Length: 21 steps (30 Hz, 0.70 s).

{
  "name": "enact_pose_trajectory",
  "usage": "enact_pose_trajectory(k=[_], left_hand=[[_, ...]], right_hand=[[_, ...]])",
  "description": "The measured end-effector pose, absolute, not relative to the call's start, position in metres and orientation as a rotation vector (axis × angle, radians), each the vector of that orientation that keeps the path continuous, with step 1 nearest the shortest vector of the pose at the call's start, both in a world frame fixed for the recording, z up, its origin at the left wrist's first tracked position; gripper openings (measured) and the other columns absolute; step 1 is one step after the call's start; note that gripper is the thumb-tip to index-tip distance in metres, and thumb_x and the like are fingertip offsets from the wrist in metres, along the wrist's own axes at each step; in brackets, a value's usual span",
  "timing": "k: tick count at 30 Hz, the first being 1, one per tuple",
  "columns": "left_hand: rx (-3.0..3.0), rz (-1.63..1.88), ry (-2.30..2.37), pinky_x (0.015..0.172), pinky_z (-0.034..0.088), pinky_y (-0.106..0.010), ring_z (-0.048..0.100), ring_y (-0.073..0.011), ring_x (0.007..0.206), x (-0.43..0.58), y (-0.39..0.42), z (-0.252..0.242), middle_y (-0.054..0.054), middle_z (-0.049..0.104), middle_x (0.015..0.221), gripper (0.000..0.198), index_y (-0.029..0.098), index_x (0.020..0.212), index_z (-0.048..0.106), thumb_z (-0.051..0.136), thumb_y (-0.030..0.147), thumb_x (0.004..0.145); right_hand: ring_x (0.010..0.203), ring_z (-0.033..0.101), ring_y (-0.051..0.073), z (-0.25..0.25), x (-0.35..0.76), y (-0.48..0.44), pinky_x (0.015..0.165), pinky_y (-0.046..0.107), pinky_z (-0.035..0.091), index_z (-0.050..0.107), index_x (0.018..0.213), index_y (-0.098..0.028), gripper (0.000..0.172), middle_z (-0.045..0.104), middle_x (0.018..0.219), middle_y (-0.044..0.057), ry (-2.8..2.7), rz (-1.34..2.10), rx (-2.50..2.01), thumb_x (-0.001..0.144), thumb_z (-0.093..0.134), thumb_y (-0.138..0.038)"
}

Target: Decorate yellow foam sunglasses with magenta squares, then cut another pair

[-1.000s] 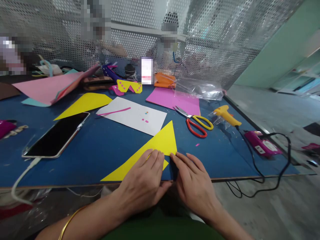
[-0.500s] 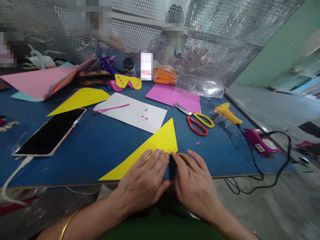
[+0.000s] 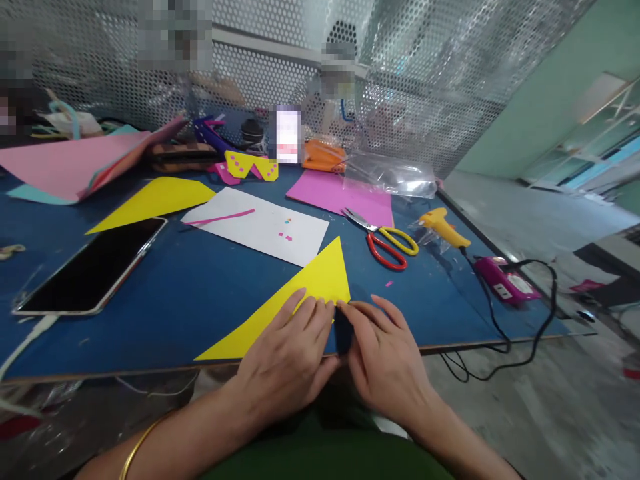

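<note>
A yellow craft sheet [image 3: 295, 287] with a tall pointed corner lies at the table's near edge. My left hand [image 3: 287, 343] presses its lower edge, fingers bent together over it and thumb lower down by the table edge. At the sheet's right corner, the fingertips of my right hand [image 3: 387, 353] close on the edge, beside the left fingertips. The part of the sheet under my fingers is hidden. Beyond it lies a white sheet [image 3: 260, 230] bearing a thin pink strip [image 3: 220, 217] and small coloured scraps.
Scissors [image 3: 387, 247] with red and yellow handles lie right, near a yellow glue gun [image 3: 443, 227] and a purple power box [image 3: 507, 280] with cables. Left are a phone [image 3: 95, 267] on a white cable and another yellow sheet [image 3: 150, 203]. A yellow mask [image 3: 253, 165] stands at the back.
The view shifts slightly, so the table items sit a little further left. Both hands keep nearly the same hold on the yellow sheet.
</note>
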<state>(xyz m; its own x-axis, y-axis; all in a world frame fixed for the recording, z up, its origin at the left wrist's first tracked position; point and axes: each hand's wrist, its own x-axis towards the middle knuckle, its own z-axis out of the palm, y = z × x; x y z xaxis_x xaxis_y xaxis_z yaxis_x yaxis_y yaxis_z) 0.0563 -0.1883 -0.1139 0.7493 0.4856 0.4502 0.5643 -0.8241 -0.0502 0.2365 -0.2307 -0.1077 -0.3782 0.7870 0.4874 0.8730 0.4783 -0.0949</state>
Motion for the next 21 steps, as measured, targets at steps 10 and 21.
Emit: enact_pose_trajectory(k=[10,21], left_hand=[[-2.709,-0.641,-0.832,0.118,0.017,-0.045,0.055,-0.0304,0.116,0.056,-0.188,-0.115,-0.016,0.069,0.124,0.052,0.000,0.128,0.061,0.052,0.035,0.091],[-2.597,-0.680,-0.671,0.120,0.015,-0.048,0.063,-0.0356,0.109,0.060,-0.186,-0.126,-0.023,0.072,0.114,0.046,-0.006,0.116,0.067,0.041,0.021,0.089]], right_hand=[[0.109,0.063,0.029,-0.109,0.228,-0.222,0.106,0.047,0.040,0.062,0.116,0.001,0.033,0.074,0.108,0.015,-2.190,-0.365,-1.311,0.088,0.049,-0.013],[0.108,0.064,0.035,-0.108,0.217,-0.224,0.114,0.051,0.031,0.065,0.115,0.007,0.040,0.070,0.115,0.024,-2.409,-0.528,-1.321,0.084,0.048,-0.011]])
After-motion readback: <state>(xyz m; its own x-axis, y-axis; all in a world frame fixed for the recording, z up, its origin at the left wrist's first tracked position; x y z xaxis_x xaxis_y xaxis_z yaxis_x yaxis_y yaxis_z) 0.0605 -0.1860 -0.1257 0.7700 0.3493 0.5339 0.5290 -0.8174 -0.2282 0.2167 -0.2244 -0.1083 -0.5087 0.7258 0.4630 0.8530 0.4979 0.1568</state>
